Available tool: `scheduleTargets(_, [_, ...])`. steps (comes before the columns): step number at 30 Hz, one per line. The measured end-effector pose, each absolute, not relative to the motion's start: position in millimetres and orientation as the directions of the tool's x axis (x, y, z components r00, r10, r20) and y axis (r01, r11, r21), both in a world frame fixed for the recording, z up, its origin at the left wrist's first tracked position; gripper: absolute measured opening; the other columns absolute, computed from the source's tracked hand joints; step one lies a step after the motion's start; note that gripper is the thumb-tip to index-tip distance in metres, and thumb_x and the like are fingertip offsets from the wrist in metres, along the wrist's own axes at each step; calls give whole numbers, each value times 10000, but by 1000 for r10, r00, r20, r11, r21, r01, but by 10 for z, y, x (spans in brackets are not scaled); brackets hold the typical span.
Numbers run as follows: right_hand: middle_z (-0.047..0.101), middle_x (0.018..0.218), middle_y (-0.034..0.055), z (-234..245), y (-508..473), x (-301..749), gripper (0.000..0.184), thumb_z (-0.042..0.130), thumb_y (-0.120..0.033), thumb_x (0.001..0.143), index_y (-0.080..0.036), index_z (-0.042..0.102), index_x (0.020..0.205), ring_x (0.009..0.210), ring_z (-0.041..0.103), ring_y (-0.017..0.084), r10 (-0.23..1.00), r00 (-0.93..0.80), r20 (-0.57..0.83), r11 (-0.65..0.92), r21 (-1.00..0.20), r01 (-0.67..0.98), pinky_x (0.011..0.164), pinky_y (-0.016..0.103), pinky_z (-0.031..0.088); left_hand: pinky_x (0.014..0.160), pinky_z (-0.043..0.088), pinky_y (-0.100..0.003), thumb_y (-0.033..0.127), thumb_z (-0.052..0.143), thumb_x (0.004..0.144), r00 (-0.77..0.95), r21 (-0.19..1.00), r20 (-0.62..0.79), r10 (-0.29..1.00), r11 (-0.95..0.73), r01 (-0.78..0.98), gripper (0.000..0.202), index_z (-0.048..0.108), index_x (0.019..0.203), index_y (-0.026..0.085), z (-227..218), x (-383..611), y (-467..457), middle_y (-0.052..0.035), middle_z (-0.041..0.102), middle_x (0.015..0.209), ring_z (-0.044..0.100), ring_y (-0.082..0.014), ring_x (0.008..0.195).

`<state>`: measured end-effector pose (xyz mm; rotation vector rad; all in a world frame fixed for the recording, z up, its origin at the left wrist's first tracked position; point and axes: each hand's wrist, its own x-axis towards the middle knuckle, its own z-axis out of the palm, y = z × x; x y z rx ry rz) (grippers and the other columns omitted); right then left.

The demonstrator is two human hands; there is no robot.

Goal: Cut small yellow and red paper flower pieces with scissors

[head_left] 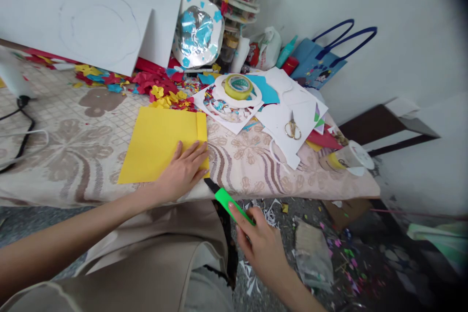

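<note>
A yellow sheet of paper point(157, 141) lies at the front of the patterned tablecloth, with a folded strip along its right side. My left hand point(185, 168) rests flat on its lower right part, fingers spread toward the strip. In my right hand point(261, 239) is a green utility knife point(230, 202), gripped by its handle in front of the table edge. Its dark blade end points up and left, close to the paper's lower right corner; whether it touches the paper I cannot tell.
Behind the paper lie red, yellow and blue paper flowers point(157, 85). A tape roll point(238, 87) sits on a white ring. Gold-handled scissors point(292, 129) lie on white paper at right. A cup point(347, 158) lies tipped near the right edge. A cord point(27, 126) crosses the left side.
</note>
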<state>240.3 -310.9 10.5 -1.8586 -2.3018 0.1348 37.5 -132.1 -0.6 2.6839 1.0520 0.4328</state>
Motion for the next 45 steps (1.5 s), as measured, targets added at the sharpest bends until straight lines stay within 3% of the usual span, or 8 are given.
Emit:
scheduleTargets(27, [513,874,53,53,-2960,2439,509,404,-216,897,-283,348,1399,599,530,97,971,-200,129,221,-169,961,517,193,444,1090,112,-584,305,336,923,701,323,188,688,-717,617,448,410,1342,167,13,383,-1325,-126,357,1450,250,-280,1362])
scheduleTargets(34, [498,854,46,35,-2870,2454,502,399,-230,903,-293,347,1398,584,513,93,974,-197,115,212,-139,967,521,197,440,1098,108,-568,315,327,928,706,294,159,690,-716,633,454,409,1330,122,21,384,-1319,-121,347,1456,242,-275,1366])
scheduleTargets(45, [483,979,73,63,-2723,2440,509,412,-240,895,-350,345,1387,609,548,110,989,-132,72,143,-168,975,509,232,456,1096,111,-573,297,327,927,704,320,165,691,-713,624,444,403,1338,145,13,381,-1322,-122,346,1456,239,-275,1367])
